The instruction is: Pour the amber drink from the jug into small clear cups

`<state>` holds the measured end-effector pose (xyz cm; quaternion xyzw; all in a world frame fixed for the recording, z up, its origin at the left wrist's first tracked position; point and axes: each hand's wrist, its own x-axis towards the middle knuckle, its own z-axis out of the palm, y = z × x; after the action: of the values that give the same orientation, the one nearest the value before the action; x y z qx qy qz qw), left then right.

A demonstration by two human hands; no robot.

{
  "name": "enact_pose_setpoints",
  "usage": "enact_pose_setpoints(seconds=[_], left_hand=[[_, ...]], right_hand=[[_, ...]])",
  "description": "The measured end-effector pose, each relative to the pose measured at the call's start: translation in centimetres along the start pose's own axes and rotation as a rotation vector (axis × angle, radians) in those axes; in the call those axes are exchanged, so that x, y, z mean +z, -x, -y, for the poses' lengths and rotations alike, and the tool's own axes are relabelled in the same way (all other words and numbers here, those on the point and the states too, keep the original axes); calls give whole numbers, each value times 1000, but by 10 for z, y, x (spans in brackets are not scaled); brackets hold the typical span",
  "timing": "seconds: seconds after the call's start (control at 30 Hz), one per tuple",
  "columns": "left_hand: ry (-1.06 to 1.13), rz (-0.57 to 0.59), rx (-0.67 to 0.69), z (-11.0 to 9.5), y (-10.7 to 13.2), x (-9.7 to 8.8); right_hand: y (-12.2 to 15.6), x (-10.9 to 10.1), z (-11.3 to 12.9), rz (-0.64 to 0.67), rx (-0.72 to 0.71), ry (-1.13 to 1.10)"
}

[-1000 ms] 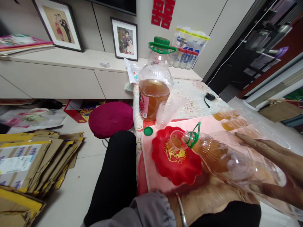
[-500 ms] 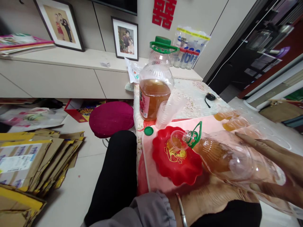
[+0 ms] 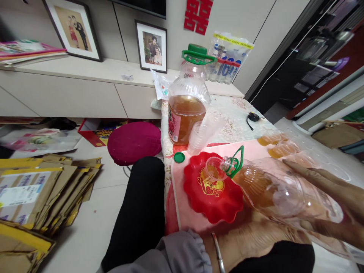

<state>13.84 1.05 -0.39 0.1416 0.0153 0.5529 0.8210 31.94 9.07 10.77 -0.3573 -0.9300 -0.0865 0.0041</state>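
Observation:
A large clear plastic bottle [image 3: 264,189] of amber liquid lies tipped, its open neck at the rim of a small clear plastic cup [image 3: 213,170]. The cup holds some liquid and stands in a red scalloped dish [image 3: 196,197]. My left hand [image 3: 258,233], with a bracelet at the wrist, supports the bottle from below; part of its fingers is hidden. At the bottle's base my right hand [image 3: 332,197] grips it with fingers along the side. A green cap [image 3: 179,157] rests beside the dish.
Behind the dish stand a second big capped bottle [image 3: 187,113] and a leaning stack of clear cups [image 3: 203,131]. Several filled cups [image 3: 280,146] sit at the right. A tape measure [image 3: 253,116] lies farther back. Left are a maroon stool [image 3: 134,143] and flattened cardboard [image 3: 57,193].

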Motion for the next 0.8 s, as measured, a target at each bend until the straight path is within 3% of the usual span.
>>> enact_pose_setpoints(seconds=[0.27,0.8], left_hand=[[-40,-19,-34,-5,0,2],[-97,-46,-23,-11,4,8]], right_hand=[[1,5,-8,-39,-27,-23],[3,10,-14,-13,63,-156]])
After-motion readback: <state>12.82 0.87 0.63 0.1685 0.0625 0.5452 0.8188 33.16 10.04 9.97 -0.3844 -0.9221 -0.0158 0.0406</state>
